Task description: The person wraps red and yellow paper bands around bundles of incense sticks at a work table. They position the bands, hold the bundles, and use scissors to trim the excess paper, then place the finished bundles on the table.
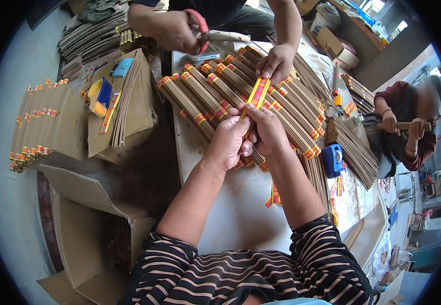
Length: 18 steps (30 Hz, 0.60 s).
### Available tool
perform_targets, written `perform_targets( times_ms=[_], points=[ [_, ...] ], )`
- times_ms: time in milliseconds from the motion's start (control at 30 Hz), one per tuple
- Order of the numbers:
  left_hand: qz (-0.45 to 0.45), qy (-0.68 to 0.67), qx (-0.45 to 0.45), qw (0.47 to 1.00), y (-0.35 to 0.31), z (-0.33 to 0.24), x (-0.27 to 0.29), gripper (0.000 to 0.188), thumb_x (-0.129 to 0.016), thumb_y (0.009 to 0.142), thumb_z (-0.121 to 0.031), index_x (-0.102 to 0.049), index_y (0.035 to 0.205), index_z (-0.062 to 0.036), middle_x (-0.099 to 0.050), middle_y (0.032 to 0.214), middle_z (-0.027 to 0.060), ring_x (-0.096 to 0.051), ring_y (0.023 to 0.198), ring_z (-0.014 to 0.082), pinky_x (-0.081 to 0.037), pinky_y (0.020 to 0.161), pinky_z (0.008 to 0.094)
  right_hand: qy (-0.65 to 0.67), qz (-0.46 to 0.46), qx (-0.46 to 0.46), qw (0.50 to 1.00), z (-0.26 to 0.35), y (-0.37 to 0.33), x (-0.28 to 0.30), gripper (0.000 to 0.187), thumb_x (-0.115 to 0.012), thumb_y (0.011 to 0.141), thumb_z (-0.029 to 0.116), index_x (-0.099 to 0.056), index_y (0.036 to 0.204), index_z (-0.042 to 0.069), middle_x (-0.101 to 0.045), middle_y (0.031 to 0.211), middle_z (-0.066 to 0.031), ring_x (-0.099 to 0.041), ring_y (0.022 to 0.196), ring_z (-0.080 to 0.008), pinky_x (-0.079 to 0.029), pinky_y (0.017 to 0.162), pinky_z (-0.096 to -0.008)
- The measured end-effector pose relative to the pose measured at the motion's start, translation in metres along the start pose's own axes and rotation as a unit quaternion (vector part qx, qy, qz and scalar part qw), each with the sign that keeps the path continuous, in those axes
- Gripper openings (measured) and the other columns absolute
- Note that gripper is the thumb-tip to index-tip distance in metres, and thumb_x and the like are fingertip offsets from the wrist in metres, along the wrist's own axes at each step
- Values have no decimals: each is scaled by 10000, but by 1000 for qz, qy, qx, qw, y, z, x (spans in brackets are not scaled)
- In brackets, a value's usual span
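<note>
Both bare forearms reached forward over the white table, the left hand and right hand pressed side by side with fingers curled closed around the near end of a yellow-and-red paper label strip. The strip ran up and away over the rows of banded incense-stick bundles. Its far end seemed pinched by a co-worker's hand, whose other hand gripped red-handled scissors.
</note>
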<state>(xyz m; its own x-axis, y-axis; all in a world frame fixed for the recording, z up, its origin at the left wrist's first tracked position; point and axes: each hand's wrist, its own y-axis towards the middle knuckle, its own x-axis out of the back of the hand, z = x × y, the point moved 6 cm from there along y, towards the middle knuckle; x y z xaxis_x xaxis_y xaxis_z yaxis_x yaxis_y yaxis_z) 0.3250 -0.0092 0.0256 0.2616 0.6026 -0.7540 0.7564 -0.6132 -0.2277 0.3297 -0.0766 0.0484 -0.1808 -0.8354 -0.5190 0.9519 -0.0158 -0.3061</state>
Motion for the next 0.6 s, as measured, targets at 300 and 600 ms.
perform_targets(
  times_ms=[300,600],
  points=[
    [14,44,-9,999,-2,1,-2,175,-412,907,-214,-473,854,-60,-503,641,31,-428,439,70,-354,395,203,47,-4,27,999,2,9,10,197,-400,901,174,-470,943,-5,-597,840,-145,-599,712,-208,-512,602,-305],
    [20,46,-17,999,0,4,-1,182,-418,906,-223,-475,842,-62,-502,630,31,-429,437,73,-356,396,202,65,-10,19,998,1,9,10,190,-398,901,165,-468,938,-8,-595,828,-144,-596,704,-209,-513,602,-307]
  ],
)
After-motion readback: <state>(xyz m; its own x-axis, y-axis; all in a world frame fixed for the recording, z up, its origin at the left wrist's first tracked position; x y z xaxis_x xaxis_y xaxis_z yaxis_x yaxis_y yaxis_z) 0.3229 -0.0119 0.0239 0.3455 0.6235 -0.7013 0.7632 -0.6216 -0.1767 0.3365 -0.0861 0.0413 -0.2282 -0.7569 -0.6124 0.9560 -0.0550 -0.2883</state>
